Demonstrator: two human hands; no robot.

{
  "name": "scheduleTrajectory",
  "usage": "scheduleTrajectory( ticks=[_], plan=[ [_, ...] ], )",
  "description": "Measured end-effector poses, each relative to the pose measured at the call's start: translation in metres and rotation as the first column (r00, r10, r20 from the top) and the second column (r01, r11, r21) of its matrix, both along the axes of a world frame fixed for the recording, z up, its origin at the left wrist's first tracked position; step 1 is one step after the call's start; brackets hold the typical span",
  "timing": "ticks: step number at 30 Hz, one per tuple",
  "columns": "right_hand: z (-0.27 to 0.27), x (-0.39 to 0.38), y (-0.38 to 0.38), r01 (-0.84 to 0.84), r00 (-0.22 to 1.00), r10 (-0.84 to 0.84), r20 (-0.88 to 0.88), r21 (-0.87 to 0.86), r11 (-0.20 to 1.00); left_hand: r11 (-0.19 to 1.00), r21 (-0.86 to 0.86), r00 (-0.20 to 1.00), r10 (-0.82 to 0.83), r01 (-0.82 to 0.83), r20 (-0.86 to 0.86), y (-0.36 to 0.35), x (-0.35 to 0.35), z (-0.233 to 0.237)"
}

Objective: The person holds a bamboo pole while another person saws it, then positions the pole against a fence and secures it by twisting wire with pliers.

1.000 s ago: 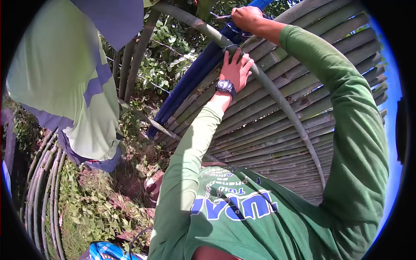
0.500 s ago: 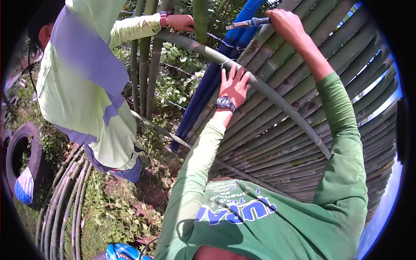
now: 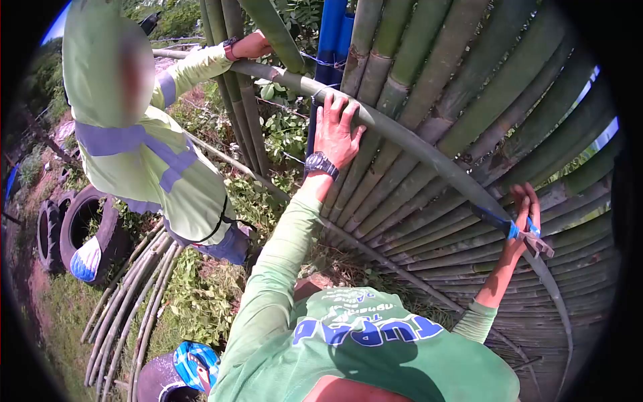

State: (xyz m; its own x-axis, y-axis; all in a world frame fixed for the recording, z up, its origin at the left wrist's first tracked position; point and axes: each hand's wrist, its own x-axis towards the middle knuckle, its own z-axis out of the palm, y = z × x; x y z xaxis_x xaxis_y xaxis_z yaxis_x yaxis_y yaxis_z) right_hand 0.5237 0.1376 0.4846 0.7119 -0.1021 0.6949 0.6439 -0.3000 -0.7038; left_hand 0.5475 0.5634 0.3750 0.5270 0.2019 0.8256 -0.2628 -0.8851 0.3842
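My left hand (image 3: 337,131), with a dark wristwatch, lies flat with fingers spread on a long curved bamboo rail (image 3: 415,149) that crosses a fence of upright bamboo poles (image 3: 442,74). Lower on the same rail, at the right, my right hand (image 3: 522,213) grips blue-handled pliers (image 3: 521,234) against the rail. Thin wire ties show on the rail just above my left hand.
A co-worker in a light green shirt (image 3: 154,154) stands at the left, one hand (image 3: 252,45) on the rail's far end. Blue pipes (image 3: 332,40) stand behind the fence. Tyres (image 3: 79,234) and loose bamboo poles (image 3: 130,288) lie on the grass below.
My right hand has come down from the top of the fence to the lower right part of the rail, pliers still in it. My left hand stays on the rail.
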Motion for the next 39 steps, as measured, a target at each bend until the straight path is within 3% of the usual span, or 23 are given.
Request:
scheduleTrajectory(
  ticks=[7, 9, 10, 12, 14, 15, 16, 18, 21, 22, 23, 25, 26, 27, 29, 30, 31, 32, 35, 36, 37, 38, 39],
  plan=[
    [-0.026, 0.017, -0.023, -0.031, 0.997, 0.038, 0.064, -0.109, 0.994, 0.990, 0.031, 0.986, 0.141, -0.139, -0.089, -0.026, -0.027, 0.003],
    [-0.026, 0.011, -0.019, -0.080, 0.993, 0.091, 0.070, -0.151, 0.985, 0.972, -0.227, 0.935, -0.026, -0.059, -0.354, -0.043, -0.065, -0.020],
    [-0.027, 0.010, -0.018, -0.099, 0.991, 0.107, 0.079, -0.101, 0.990, 0.975, -0.210, 0.911, -0.025, -0.068, -0.411, -0.054, -0.086, -0.056],
    [-0.027, 0.003, -0.015, -0.112, 0.990, 0.117, 0.080, -0.067, 0.991, 0.927, -0.362, 0.706, -0.196, -0.092, -0.680, -0.082, -0.146, -0.129],
    [-0.028, 0.002, -0.018, -0.134, 0.988, 0.139, 0.060, -0.082, 0.988, 0.888, -0.443, 0.593, -0.291, -0.126, -0.751, -0.105, -0.221, -0.272],
    [-0.028, 0.003, -0.019, -0.138, 0.988, 0.143, 0.054, -0.087, 0.987, 0.882, -0.414, 0.387, -0.309, -0.224, -0.869, -0.117, -0.267, -0.332],
    [-0.028, 0.004, -0.020, -0.151, 0.987, 0.156, 0.043, -0.095, 0.984, 0.896, -0.356, 0.027, -0.363, -0.266, -0.932, -0.130, -0.301, -0.317],
    [-0.028, 0.003, -0.020, -0.159, 0.986, 0.163, 0.030, -0.117, 0.980, 0.848, -0.330, 0.044, -0.344, -0.414, -0.938, -0.153, -0.399, -0.395],
    [-0.030, 0.003, -0.021, -0.200, 0.979, 0.202, 0.005, -0.130, 0.971, 0.586, -0.228, 0.040, -0.316, -0.778, -0.948, -0.189, -0.505, -0.442],
    [-0.030, 0.004, -0.022, -0.191, 0.981, 0.196, 0.013, -0.181, 0.965, 0.591, -0.162, -0.059, -0.337, -0.790, -0.940, -0.197, -0.524, -0.449],
    [-0.030, 0.004, -0.020, -0.201, 0.976, 0.212, 0.037, -0.203, 0.958, 0.599, -0.102, -0.153, -0.360, -0.795, -0.920, -0.205, -0.540, -0.457],
    [-0.033, 0.011, -0.027, -0.227, 0.970, 0.243, 0.032, -0.256, 0.940, 0.933, -0.126, -0.285, -0.229, -0.338, -0.931, -0.222, -0.571, -0.483],
    [-0.032, 0.010, -0.026, -0.192, 0.976, 0.212, 0.039, -0.294, 0.936, 0.930, -0.103, -0.331, -0.226, -0.352, -0.916, -0.232, -0.578, -0.512],
    [-0.031, 0.009, -0.026, -0.151, 0.983, 0.177, 0.049, -0.331, 0.932, 0.931, -0.066, -0.318, -0.188, -0.359, -0.929, -0.241, -0.573, -0.520],
    [-0.034, 0.019, -0.033, -0.148, 0.982, 0.179, 0.065, -0.336, 0.930, 0.699, -0.161, -0.068, -0.288, -0.696, -0.955, -0.270, -0.578, -0.609],
    [-0.034, 0.019, -0.034, -0.133, 0.983, 0.169, 0.072, -0.353, 0.926, 0.919, -0.139, -0.155, -0.208, -0.370, -0.966, -0.270, -0.549, -0.613],
    [-0.033, 0.020, -0.034, -0.118, 0.984, 0.158, 0.081, -0.369, 0.922, 0.608, -0.279, 0.090, -0.322, -0.744, -0.942, -0.256, -0.523, -0.538],
    [-0.032, 0.020, -0.034, -0.118, 0.983, 0.164, 0.085, -0.393, 0.912, 0.598, -0.301, 0.100, -0.346, -0.743, -0.933, -0.256, -0.505, -0.543],
    [-0.034, 0.023, -0.033, -0.172, 0.976, 0.205, 0.076, -0.315, 0.934, 0.201, -0.484, 0.380, -0.397, -0.852, -0.835, -0.245, -0.460, -0.576],
    [-0.035, 0.025, -0.032, -0.164, 0.978, 0.193, 0.074, -0.292, 0.942, 0.407, -0.471, 0.271, -0.458, -0.783, -0.846, -0.209, -0.440, -0.512],
    [-0.035, 0.024, -0.031, -0.155, 0.981, 0.180, 0.070, -0.267, 0.951, 0.396, -0.496, 0.334, -0.410, -0.773, -0.849, -0.213, -0.433, -0.558],
    [-0.035, 0.025, -0.030, -0.127, 0.984, 0.157, 0.082, -0.291, 0.948, 0.421, -0.557, 0.408, -0.396, -0.716, -0.823, -0.194, -0.423, -0.533],
    [-0.035, 0.031, -0.034, -0.122, 0.985, 0.153, 0.083, -0.298, 0.947, 0.262, -0.637, 0.536, -0.366, -0.725, -0.761, -0.187, -0.417, -0.534]
  ],
)
